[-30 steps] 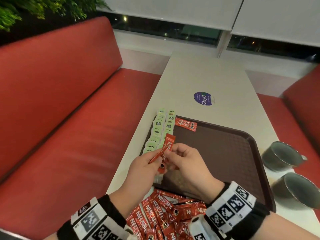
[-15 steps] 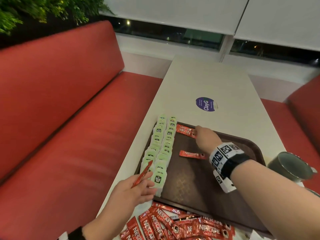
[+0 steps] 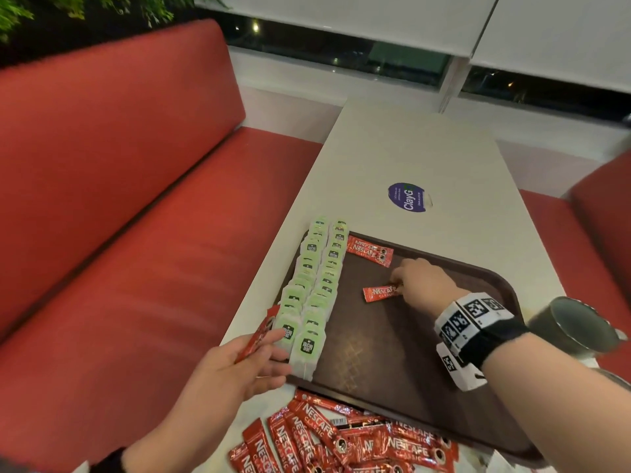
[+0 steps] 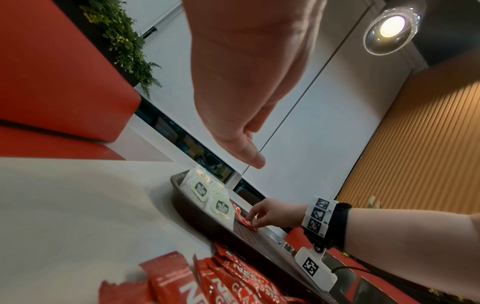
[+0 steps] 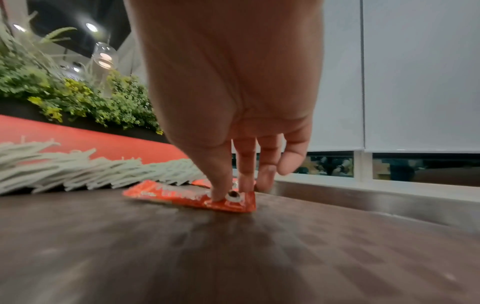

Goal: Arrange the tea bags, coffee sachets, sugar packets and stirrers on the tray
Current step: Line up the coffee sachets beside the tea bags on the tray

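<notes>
A brown tray (image 3: 426, 387) lies on the table. Two rows of green tea bags (image 3: 317, 285) run along its left side, and two red coffee sachets (image 3: 370, 250) lie at its far left corner. A single coffee sachet (image 3: 380, 293) lies flat mid-tray. My right hand (image 3: 399, 288) pinches its right end with thumb and forefinger, seen close in the right wrist view (image 5: 232, 193) on the sachet (image 5: 187, 197). My left hand (image 3: 269, 339) hovers at the tray's near left corner and pinches another red sachet (image 3: 259, 334) that points up and away.
A pile of loose red coffee sachets (image 3: 341, 438) lies on the table in front of the tray. Two grey mugs (image 3: 577, 329) stand off the tray's right edge. A round blue sticker (image 3: 408, 196) marks the table beyond. Red benches flank both sides.
My right hand has drawn back from the two far sachets to the single sachet mid-tray and taken its end. My left hand stays at the near left corner with its sachet.
</notes>
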`<state>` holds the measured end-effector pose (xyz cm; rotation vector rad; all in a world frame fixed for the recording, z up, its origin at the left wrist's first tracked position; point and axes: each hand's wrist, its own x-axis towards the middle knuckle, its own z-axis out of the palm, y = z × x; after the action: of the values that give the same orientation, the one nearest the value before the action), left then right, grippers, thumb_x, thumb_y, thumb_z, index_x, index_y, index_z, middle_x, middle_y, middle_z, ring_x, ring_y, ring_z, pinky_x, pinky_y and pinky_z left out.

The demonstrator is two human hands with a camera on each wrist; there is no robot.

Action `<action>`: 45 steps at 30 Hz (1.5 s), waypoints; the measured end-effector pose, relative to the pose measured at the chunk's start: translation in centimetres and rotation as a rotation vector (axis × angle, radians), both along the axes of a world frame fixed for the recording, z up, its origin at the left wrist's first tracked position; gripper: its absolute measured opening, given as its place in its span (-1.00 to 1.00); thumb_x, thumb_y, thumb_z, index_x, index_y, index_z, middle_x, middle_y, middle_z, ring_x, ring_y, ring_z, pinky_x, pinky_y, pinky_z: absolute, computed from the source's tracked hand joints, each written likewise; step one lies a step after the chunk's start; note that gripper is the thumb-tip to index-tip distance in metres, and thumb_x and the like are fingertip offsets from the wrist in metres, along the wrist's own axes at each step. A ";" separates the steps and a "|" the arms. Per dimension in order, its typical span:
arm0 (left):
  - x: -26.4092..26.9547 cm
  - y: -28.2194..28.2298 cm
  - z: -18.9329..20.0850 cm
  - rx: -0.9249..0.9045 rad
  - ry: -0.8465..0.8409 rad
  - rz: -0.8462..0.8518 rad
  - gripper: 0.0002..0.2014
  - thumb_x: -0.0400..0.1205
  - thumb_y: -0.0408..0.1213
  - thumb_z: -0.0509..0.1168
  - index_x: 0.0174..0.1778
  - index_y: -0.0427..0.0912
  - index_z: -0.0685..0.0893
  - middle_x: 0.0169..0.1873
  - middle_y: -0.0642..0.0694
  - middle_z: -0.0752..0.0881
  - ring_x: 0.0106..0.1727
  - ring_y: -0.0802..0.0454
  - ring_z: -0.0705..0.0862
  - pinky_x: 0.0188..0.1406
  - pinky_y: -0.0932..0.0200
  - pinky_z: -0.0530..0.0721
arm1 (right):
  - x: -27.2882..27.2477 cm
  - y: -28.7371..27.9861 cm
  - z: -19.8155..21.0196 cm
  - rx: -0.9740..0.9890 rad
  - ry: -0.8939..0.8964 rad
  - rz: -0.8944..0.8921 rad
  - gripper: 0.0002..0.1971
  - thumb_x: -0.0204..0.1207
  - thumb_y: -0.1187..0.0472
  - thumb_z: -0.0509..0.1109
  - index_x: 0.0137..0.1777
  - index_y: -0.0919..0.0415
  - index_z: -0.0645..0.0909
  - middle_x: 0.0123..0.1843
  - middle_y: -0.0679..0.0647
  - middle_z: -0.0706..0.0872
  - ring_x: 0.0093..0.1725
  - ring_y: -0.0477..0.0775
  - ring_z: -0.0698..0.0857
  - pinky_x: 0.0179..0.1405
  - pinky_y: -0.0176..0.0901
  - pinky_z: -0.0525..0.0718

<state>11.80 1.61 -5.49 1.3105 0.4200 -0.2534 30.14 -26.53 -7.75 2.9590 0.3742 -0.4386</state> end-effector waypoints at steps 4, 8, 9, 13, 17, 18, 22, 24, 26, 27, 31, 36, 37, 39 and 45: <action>-0.1 -0.1 -0.2 -0.005 0.013 0.002 -0.75 0.66 -0.53 0.18 0.00 -0.23 0.77 -0.31 -0.17 0.82 -0.22 -0.14 0.82 -0.32 0.22 0.78 | 0.3 -0.2 -0.2 0.036 -0.003 -0.017 -0.87 0.60 0.17 0.27 0.08 0.01 0.61 0.12 0.00 0.62 0.16 0.10 0.58 0.08 -0.05 0.49; -0.4 0.1 -0.3 -0.015 0.036 0.015 -0.74 0.66 -0.56 0.17 -0.02 -0.25 0.76 -0.36 -0.16 0.80 -0.28 -0.11 0.81 -0.36 0.22 0.78 | 1.4 0.7 0.2 0.253 -0.010 -0.156 -0.95 0.54 0.20 0.37 -0.14 0.04 0.60 -0.08 0.01 0.66 0.02 0.10 0.66 -0.02 -0.10 0.55; -0.4 0.1 -0.3 -0.015 0.044 0.016 -0.74 0.66 -0.56 0.17 -0.02 -0.25 0.76 -0.36 -0.16 0.80 -0.28 -0.10 0.81 -0.38 0.23 0.77 | 1.8 1.1 0.3 0.284 -0.035 -0.187 -0.97 0.53 0.21 0.38 -0.12 0.07 0.63 -0.07 0.05 0.68 0.03 0.12 0.67 0.00 -0.11 0.56; -0.6 0.1 -0.4 -0.016 0.057 0.027 -0.74 0.66 -0.54 0.18 -0.03 -0.24 0.77 -0.34 -0.17 0.80 -0.28 -0.11 0.81 -0.38 0.24 0.76 | 3.6 2.8 0.4 0.282 -0.078 -0.263 -0.81 0.56 0.20 0.38 0.12 0.22 0.70 0.12 0.16 0.71 0.15 0.17 0.66 0.14 -0.07 0.58; -0.6 0.5 -0.4 -0.009 0.070 0.041 -0.74 0.66 -0.55 0.18 -0.04 -0.25 0.78 -0.35 -0.18 0.79 -0.30 -0.10 0.80 -0.39 0.24 0.75 | 4.8 3.9 0.0 0.245 -0.074 -0.302 -0.76 0.57 0.21 0.35 0.18 0.24 0.68 0.15 0.19 0.71 0.16 0.20 0.67 0.14 -0.05 0.61; -0.6 0.6 -0.3 -0.007 0.071 0.045 -0.73 0.66 -0.55 0.18 -0.06 -0.24 0.79 -0.34 -0.19 0.79 -0.31 -0.10 0.80 -0.40 0.24 0.75 | 5.0 4.0 -0.2 0.239 -0.069 -0.308 -0.77 0.57 0.22 0.33 0.17 0.24 0.68 0.14 0.19 0.71 0.14 0.20 0.67 0.11 -0.06 0.61; -0.6 0.9 -0.3 0.004 0.074 0.045 -0.73 0.65 -0.54 0.19 -0.08 -0.22 0.80 -0.35 -0.18 0.79 -0.33 -0.08 0.79 -0.39 0.24 0.75 | 5.6 4.2 -0.5 0.196 -0.092 -0.301 -0.80 0.57 0.24 0.31 0.14 0.21 0.66 0.12 0.17 0.71 0.12 0.20 0.67 0.13 -0.04 0.63; -0.7 0.9 -0.1 0.005 0.077 0.030 -0.76 0.65 -0.49 0.21 -0.07 -0.24 0.80 -0.32 -0.20 0.78 -0.34 -0.08 0.78 -0.38 0.21 0.75 | 5.6 4.2 -0.7 0.178 -0.135 -0.289 -0.82 0.56 0.22 0.32 0.12 0.19 0.64 0.11 0.18 0.69 0.10 0.21 0.67 0.14 0.02 0.66; -0.8 0.7 0.3 -0.007 0.087 0.000 -0.77 0.66 -0.41 0.23 -0.09 -0.25 0.82 -0.29 -0.25 0.74 -0.38 -0.09 0.70 -0.41 0.16 0.71 | 5.5 4.2 -0.9 0.168 -0.160 -0.278 -0.81 0.56 0.21 0.32 0.13 0.20 0.60 0.11 0.19 0.66 0.08 0.23 0.67 0.12 0.06 0.67; -0.9 0.7 0.6 -0.017 0.101 -0.026 -0.76 0.67 -0.37 0.22 -0.10 -0.27 0.82 -0.30 -0.25 0.70 -0.41 -0.08 0.64 -0.45 0.16 0.66 | 5.4 4.2 -0.9 0.185 -0.167 -0.280 -0.81 0.56 0.20 0.32 0.14 0.20 0.59 0.11 0.20 0.64 0.07 0.24 0.66 0.11 0.08 0.67; -0.6 0.6 1.6 -0.105 0.190 -0.155 -0.73 0.70 -0.27 0.16 0.01 -0.39 0.69 -0.47 -0.13 0.49 -0.54 0.07 0.34 -0.64 0.24 0.34 | 4.0 4.4 0.4 0.350 -0.236 -0.277 -0.79 0.57 0.16 0.32 0.14 0.23 0.60 0.11 0.22 0.61 0.07 0.26 0.64 0.06 0.06 0.65; 0.2 0.3 2.8 -0.182 0.208 -0.286 -0.74 0.68 -0.22 0.18 0.05 -0.34 0.65 -0.53 -0.03 0.35 -0.57 0.16 0.18 -0.67 0.33 0.15 | -3.6 7.8 5.8 0.769 -0.134 -0.030 -0.90 0.54 0.13 0.40 0.02 0.08 0.66 -0.03 -0.05 0.66 -0.06 -0.06 0.61 -0.08 -0.26 0.45; 0.3 0.2 2.9 -0.180 0.206 -0.323 -0.74 0.68 -0.21 0.18 0.05 -0.33 0.65 -0.53 -0.03 0.34 -0.57 0.16 0.17 -0.67 0.34 0.14 | -5.8 8.6 7.0 0.824 -0.053 0.039 -0.88 0.53 0.11 0.42 0.04 0.04 0.67 -0.05 -0.13 0.68 -0.10 -0.18 0.61 -0.10 -0.35 0.47; 0.3 -0.2 3.1 -0.175 0.207 -0.392 -0.74 0.67 -0.19 0.18 0.06 -0.32 0.65 -0.53 -0.01 0.32 -0.57 0.16 0.17 -0.68 0.34 0.14 | -9.6 9.7 8.2 0.922 0.101 0.127 -0.82 0.51 0.07 0.45 0.09 -0.02 0.68 -0.06 -0.19 0.72 -0.21 -0.29 0.60 -0.15 -0.47 0.49; 0.0 -1.8 3.3 -0.085 0.143 -0.397 -0.88 0.70 -0.26 0.19 0.04 -0.24 0.49 -0.51 -0.07 0.50 -0.64 0.18 0.23 -0.72 0.35 0.23 | -12.6 9.2 6.5 1.168 0.147 -0.036 -0.79 0.45 0.20 0.52 -0.35 -0.10 0.64 -0.40 -0.04 0.66 -0.36 -0.05 0.60 -0.22 -0.06 0.58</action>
<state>11.83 -0.19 -2.17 1.2890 0.2622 -0.6926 17.50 -17.30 -1.28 4.0600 0.8245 -0.5852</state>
